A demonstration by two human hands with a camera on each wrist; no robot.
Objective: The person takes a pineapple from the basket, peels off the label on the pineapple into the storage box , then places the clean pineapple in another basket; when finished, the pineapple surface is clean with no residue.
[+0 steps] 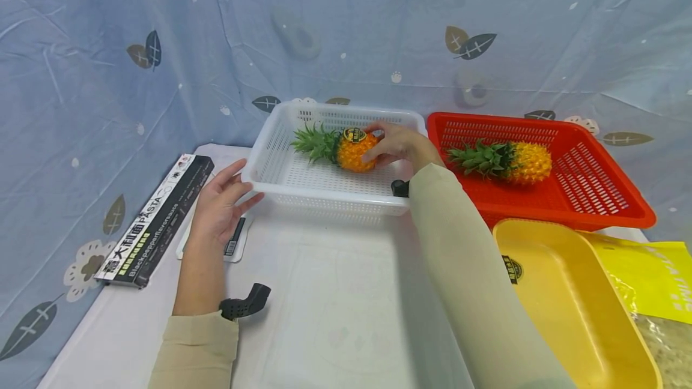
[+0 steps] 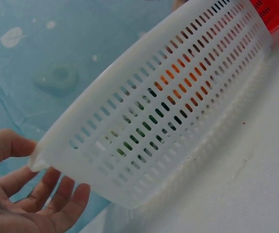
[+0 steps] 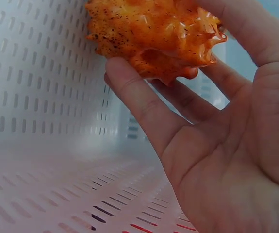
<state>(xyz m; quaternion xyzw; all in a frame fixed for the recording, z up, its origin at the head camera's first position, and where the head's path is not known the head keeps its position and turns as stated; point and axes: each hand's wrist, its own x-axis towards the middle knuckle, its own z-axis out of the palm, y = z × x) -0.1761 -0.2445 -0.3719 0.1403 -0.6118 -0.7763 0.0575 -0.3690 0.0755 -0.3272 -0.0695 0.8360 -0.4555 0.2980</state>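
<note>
An orange toy-like pineapple [image 1: 357,152] with green leaves and a black-and-gold label lies sideways inside the white perforated basket [image 1: 324,192]. My right hand [image 1: 397,143] grips its leafless end, with thumb and fingers spread round the spiky skin [image 3: 149,39] in the right wrist view. At the basket's near left corner, my left hand [image 1: 218,200] holds the rim. In the left wrist view, the thumb of that left hand [image 2: 23,194] presses the rim from above while its fingers curl beneath. Through the slots of the basket wall [image 2: 178,97], orange and green show.
Right of the white basket, a red basket [image 1: 605,218] holds a yellow pineapple [image 1: 527,162]. A yellow tray [image 1: 573,311] and a yellow packet [image 1: 649,275] stand nearer on the right. To the left lie a black pasta box [image 1: 157,221] and a white package [image 1: 240,242].
</note>
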